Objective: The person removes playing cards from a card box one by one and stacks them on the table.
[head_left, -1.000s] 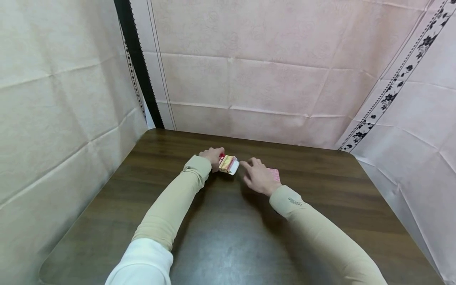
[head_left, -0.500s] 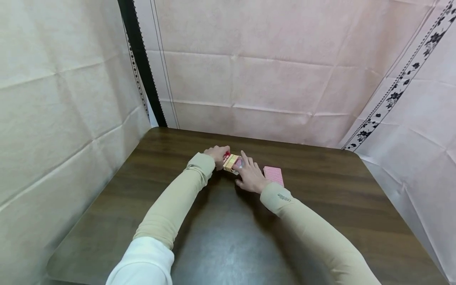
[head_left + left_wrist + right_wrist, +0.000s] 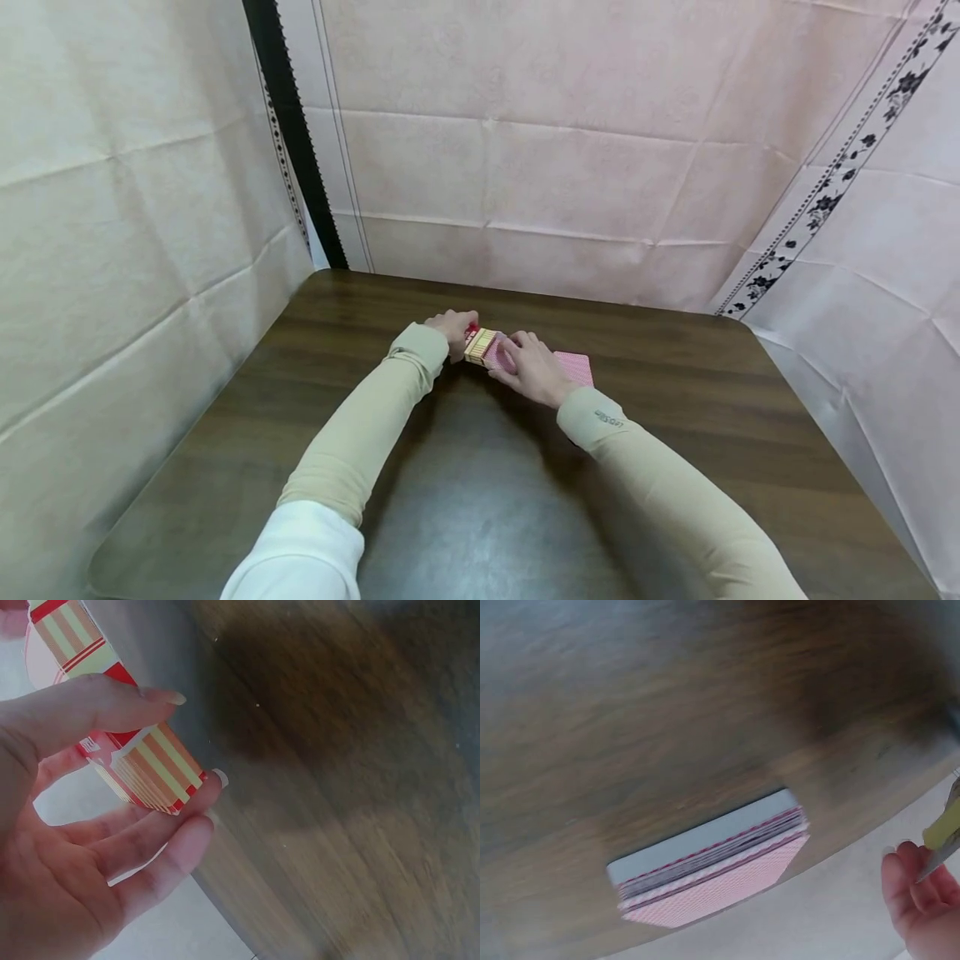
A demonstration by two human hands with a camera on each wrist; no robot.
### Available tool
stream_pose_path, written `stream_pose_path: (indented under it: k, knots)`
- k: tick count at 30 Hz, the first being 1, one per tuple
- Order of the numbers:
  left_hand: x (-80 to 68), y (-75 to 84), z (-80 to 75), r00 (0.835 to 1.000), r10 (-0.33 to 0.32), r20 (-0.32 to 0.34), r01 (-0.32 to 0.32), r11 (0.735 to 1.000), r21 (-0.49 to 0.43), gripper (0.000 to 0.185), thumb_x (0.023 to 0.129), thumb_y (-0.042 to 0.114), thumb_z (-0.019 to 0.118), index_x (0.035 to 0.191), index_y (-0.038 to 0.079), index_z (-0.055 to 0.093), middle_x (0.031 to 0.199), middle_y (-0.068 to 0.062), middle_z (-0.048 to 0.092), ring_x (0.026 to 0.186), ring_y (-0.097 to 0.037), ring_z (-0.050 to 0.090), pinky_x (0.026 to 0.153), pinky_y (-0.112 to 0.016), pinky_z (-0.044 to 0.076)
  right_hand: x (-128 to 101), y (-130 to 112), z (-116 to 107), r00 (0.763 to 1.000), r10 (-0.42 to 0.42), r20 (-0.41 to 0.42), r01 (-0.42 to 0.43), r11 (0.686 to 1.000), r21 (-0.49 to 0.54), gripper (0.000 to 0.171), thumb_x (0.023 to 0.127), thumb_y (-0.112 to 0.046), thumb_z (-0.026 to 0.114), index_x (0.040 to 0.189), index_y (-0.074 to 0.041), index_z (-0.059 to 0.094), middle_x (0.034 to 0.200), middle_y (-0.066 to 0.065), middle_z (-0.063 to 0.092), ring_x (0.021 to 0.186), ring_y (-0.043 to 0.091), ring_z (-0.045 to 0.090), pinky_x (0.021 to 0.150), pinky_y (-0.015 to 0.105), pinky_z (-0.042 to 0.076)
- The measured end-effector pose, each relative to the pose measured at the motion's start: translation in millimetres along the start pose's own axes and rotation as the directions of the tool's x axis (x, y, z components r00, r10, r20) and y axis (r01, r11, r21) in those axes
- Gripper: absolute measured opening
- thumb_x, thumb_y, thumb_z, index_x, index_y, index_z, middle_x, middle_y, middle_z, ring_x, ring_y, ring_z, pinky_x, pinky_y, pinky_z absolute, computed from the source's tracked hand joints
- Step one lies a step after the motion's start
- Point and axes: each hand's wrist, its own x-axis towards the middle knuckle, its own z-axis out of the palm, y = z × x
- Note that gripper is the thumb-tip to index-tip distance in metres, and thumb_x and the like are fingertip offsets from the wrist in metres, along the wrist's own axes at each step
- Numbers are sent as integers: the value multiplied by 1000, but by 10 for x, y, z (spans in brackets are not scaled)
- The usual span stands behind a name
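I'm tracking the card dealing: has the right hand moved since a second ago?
Yes. The right hand has moved left, off the red-backed stack of cards on the table, to the card box that the left hand holds.

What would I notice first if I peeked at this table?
Two hands meet in the middle of the brown table. The left hand holds a red and yellow striped card box, and the right hand touches its open end. Just right of that hand, a pile of red-backed cards lies flat on the table.
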Motion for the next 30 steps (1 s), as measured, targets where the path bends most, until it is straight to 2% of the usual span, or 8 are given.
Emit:
stream_pose_path:
  k: [6, 9, 12, 16, 20, 25, 30]
  knots:
    - [31, -48, -18, 1000, -28, -4, 28, 1000, 4, 63, 67, -3, 75, 121, 20, 50, 114, -10, 57, 95, -27, 54, 77, -40, 45, -133, 113, -80, 999, 37, -2, -37, 999, -10, 56, 82, -31, 66, 132, -11, 50, 114, 15, 51, 100, 30, 53, 85, 46, 48]
    - [64, -91, -5, 999, -40, 4, 40, 999, 5, 65, 66, -4, 74, 121, 20, 49, 115, -11, 57, 96, -27, 53, 74, -39, 45, -216, 218, -109, 997, 79, -21, -80, 996, -37, 59, 80, -32, 64, 133, -12, 47, 111, 15, 50, 92, 30, 54, 80, 46, 49]
    - [77, -107, 5, 999, -44, 8, 44, 999, 3, 67, 65, -5, 74, 122, 20, 49, 117, -11, 56, 98, -26, 53, 74, -38, 45, -293, 338, -128, 986, 157, -55, -161, 983, -82, 60, 85, -39, 63, 134, -11, 44, 107, 17, 50, 88, 31, 54, 77, 46, 48]
    - [66, -94, 0, 999, -48, 12, 48, 999, -3, 68, 65, -5, 74, 124, 19, 48, 119, -12, 56, 100, -27, 52, 76, -39, 45, -386, 476, -133, 945, 312, -97, -323, 937, -131, 61, 90, -48, 57, 130, -5, 42, 104, 22, 52, 91, 37, 55, 78, 50, 46]
    - [48, -76, -4, 997, -68, 25, 69, 998, -14, 69, 67, -5, 73, 125, 20, 47, 121, -12, 55, 102, -27, 52, 79, -41, 45, -466, 576, -123, 888, 453, -78, -460, 872, -166, 59, 93, -54, 48, 121, -3, 43, 102, 25, 54, 94, 42, 57, 77, 54, 47]
    - [55, -71, -10, 997, -76, 32, 77, 997, -21, 68, 67, -4, 74, 126, 20, 47, 121, -12, 55, 101, -28, 52, 79, -41, 45, -507, 628, -100, 849, 527, -41, -523, 826, -211, 58, 93, -56, 44, 112, -1, 47, 98, 27, 58, 91, 44, 59, 71, 56, 47]
    - [48, -61, -25, 997, -70, 30, 70, 997, -16, 68, 68, -4, 74, 125, 20, 47, 120, -12, 55, 100, -28, 52, 77, -40, 45, -491, 597, -65, 837, 546, -31, -537, 812, -229, 57, 95, -55, 41, 110, -1, 49, 97, 28, 60, 88, 45, 61, 68, 56, 46]
